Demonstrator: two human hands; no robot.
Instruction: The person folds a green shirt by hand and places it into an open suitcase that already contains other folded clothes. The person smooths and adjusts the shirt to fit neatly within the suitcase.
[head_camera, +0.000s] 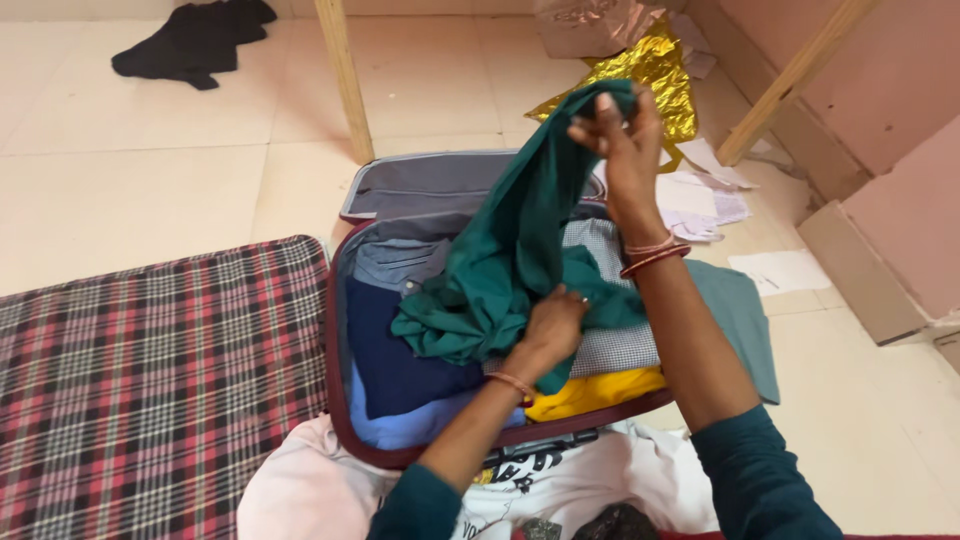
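On the left lies a red checked blanket (150, 390), and beside it an open suitcase (340, 330) holds folded clothes in blue, grey check and yellow. Over the suitcase hangs the green cloth (500, 260), which looks soft, light and limp; the left hand (553, 325) closes its fingers on the bunched lower part, a good place to gather it. The right hand (625, 140) pinches the top edge high, fingers shut tightly on the fabric.
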